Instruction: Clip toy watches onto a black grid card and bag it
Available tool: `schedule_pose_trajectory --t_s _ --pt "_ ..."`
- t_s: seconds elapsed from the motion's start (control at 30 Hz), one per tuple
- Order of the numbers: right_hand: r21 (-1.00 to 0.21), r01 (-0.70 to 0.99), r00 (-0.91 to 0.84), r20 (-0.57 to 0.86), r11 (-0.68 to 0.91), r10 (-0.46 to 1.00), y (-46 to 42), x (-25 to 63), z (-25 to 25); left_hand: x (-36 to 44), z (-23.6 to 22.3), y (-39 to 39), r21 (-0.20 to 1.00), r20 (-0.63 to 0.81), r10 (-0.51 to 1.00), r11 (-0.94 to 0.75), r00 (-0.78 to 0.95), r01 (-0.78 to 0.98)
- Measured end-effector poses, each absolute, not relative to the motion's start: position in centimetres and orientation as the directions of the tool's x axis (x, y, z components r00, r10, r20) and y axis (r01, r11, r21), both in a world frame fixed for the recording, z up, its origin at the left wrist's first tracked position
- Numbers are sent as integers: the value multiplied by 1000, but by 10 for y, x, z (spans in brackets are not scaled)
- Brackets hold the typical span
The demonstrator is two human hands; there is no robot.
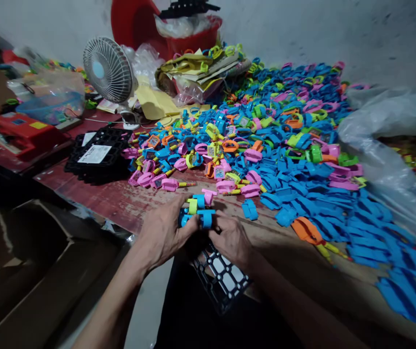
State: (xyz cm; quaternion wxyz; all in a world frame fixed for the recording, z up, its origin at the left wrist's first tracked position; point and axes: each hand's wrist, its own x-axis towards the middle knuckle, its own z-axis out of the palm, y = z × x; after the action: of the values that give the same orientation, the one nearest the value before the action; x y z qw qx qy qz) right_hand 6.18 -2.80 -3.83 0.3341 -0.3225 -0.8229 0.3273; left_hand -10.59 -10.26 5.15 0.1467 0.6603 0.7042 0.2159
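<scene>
My left hand is closed around a small cluster of plastic toy watches, its thumb pressing a blue toy watch. A yellow-green toy watch and a pink one sit in the same cluster. The curled fingers of my right hand pinch at the right end of the blue toy watch; the exact contact is partly hidden. Below my hands a black plastic lattice tray slants down toward my lap, its upper end covered by the hands. Pale patches show through its openings.
A large heap of toy watches covers the table behind and right. Black lattice trays are stacked left, near a white fan and a red device. Clear plastic lies right; an open cardboard box stands lower left.
</scene>
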Motion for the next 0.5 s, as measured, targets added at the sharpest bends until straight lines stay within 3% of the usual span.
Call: schedule_pose_trajectory --t_s 0.1,0.2,0.3,0.4,0.5 --pt "-676 302 -587 424 672 689 -27 60 -41 -107 53 -104 527 81 995 13 -66 850" --pt "-623 318 -634 421 715 648 -28 61 -50 -106 58 -105 546 33 998 23 -49 838" --pt "-582 388 -618 411 715 670 -31 63 -67 -103 62 -100 434 68 996 29 -64 900" --pt "-532 456 -517 494 713 699 -34 63 -83 -97 60 -92 306 127 987 58 -102 950" --pt "-560 392 -536 506 730 676 -31 59 -83 -93 58 -86 413 -21 997 78 -77 907"
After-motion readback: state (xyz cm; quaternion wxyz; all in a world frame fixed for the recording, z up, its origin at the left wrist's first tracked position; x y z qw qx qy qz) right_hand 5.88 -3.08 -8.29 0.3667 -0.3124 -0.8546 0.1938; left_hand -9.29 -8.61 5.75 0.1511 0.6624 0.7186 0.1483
